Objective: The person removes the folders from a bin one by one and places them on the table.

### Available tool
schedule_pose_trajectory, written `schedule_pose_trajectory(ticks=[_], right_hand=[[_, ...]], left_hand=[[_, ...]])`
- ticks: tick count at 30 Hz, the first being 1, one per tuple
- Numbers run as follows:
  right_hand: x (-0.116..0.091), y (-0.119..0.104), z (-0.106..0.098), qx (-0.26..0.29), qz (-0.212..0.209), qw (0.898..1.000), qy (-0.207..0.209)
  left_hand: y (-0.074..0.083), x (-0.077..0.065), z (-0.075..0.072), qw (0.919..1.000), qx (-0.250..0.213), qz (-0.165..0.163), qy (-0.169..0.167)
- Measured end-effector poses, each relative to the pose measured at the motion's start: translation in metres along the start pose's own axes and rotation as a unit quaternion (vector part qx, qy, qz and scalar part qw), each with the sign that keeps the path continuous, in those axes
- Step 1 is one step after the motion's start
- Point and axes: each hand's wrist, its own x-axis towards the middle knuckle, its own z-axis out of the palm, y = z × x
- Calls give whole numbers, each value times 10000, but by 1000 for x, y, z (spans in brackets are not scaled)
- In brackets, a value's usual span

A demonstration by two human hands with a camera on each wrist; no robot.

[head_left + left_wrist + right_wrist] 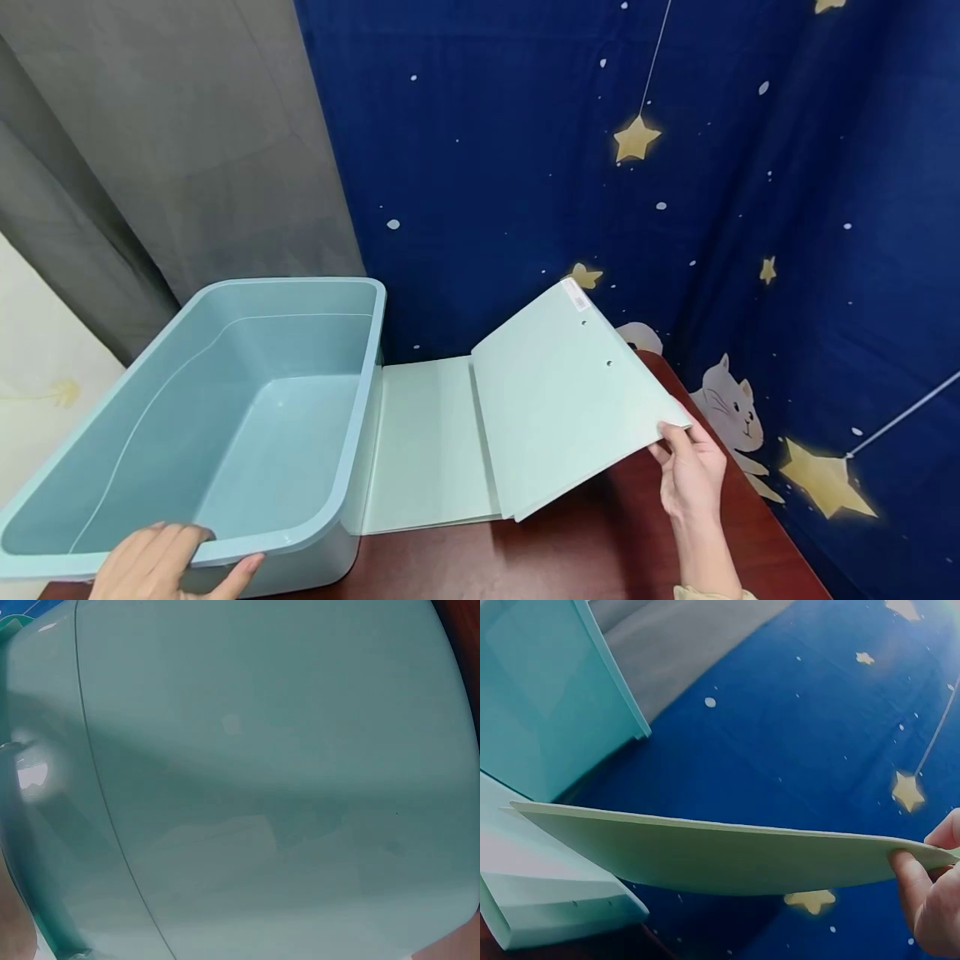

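Note:
A large blue-green plastic tub [277, 433] stands on the left of the table, its mouth facing up. My left hand [161, 562] grips the tub's near rim, fingers over the edge and thumb outside; the left wrist view is mostly filled by the tub's wall [285, 750]. Beside the tub lies a pale green folded panel [431, 442]. Its right-hand leaf [562, 400], with two small holes and a white label at the far corner, is tilted up off the table. My right hand [693, 471] pinches that leaf's near right corner; in the right wrist view the leaf [705, 855] appears edge-on, thin and slightly bowed.
The dark red wooden table [442, 562] shows in front of the panel and along its right edge. Behind it hangs a blue curtain [480, 183] with stars, next to a grey curtain [187, 150]. The tub's right wall stands close against the panel's left side.

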Motion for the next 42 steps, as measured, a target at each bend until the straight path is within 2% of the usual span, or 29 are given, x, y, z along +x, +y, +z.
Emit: schedule_pose_trajectory(ticks=[5,16,19,24,33,42], right_hand=[[6,-5,-14,224,-13,9997,59],[18,-6,-43,800,-120,9960,382],[22,-3,-49,847,-136,9953,444],[27,5,-56,805,-52,9954,515],[33,22,-65,721,-44,9967,379],[37,36,-71,356,-33,9988,324]], left_hand=[[0,0,1,10000,-6,16,94],[0,1,-1,9998,94,14,-171],[0,1,0,9999,57,55,-90],[-1,1,2,9999,7,124,81],[0,1,1,10000,16,77,4],[0,1,1,9999,60,97,-49]])
